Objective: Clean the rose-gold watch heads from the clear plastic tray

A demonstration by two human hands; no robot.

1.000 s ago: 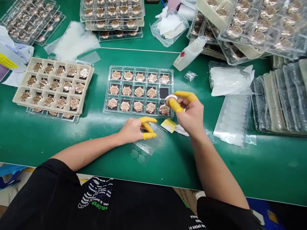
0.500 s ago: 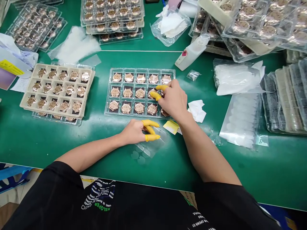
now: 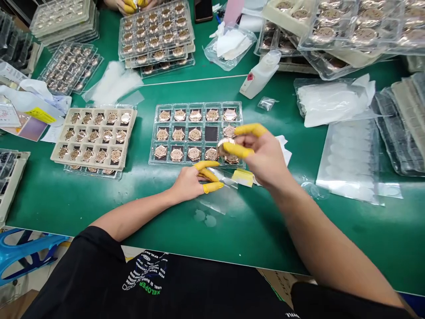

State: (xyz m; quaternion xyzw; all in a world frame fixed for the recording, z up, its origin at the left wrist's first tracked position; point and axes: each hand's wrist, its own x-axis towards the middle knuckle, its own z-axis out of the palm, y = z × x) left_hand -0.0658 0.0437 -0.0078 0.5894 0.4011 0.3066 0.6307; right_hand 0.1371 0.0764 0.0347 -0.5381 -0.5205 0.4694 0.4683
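My right hand [image 3: 262,155], with yellow finger cots, pinches a rose-gold watch case [image 3: 224,145] just above the near right corner of a clear tray [image 3: 198,105]. That tray holds rows of watch cases and has one bare dark slot [image 3: 211,133] in its middle row. My left hand [image 3: 191,180], also in yellow finger cots, rests on the green table with its fingertips pressed on a clear film sheet [image 3: 219,197]. A small yellow pad [image 3: 243,177] lies between the two hands.
A beige tray [image 3: 94,135] of watch cases sits to the left. Stacked trays [image 3: 156,35] stand at the back, where another person's hands [image 3: 131,5] work. A white bottle [image 3: 260,74], plastic bags [image 3: 332,104] and more tray stacks [image 3: 335,31] fill the right side.
My right hand set one watch case into the tray's right column, then lifted another from the middle row and drew it toward me. My left hand stayed on the film.
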